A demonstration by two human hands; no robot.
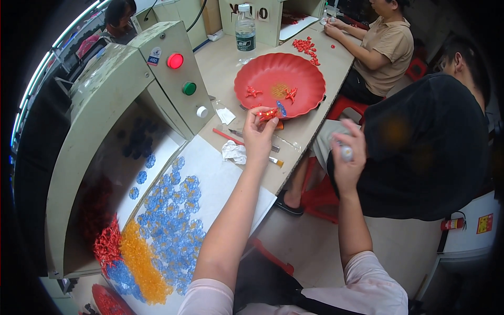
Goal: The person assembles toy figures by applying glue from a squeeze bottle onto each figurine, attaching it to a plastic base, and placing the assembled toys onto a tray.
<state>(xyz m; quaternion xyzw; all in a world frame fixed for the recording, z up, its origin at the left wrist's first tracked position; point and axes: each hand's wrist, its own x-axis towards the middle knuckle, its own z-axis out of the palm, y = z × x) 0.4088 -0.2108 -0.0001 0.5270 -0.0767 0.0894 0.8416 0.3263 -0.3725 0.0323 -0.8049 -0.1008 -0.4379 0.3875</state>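
My left hand pinches a small shiny red figurine over the near edge of a red scalloped plate. A translucent blue piece shows at the figurine's right side; whether the two are joined, I cannot tell. Two more red figurines, one of them on the right, lie in the plate. My right hand, slightly smeared by motion, is raised off the table's right edge. Its fingers are curled round a small whitish bottle, mostly hidden.
A metal cabinet with buttons stands left. White paper bears blue flower pieces, yellow pieces and red pieces. Crumpled tissue, a brush and a water bottle share the table. A co-worker sits close right.
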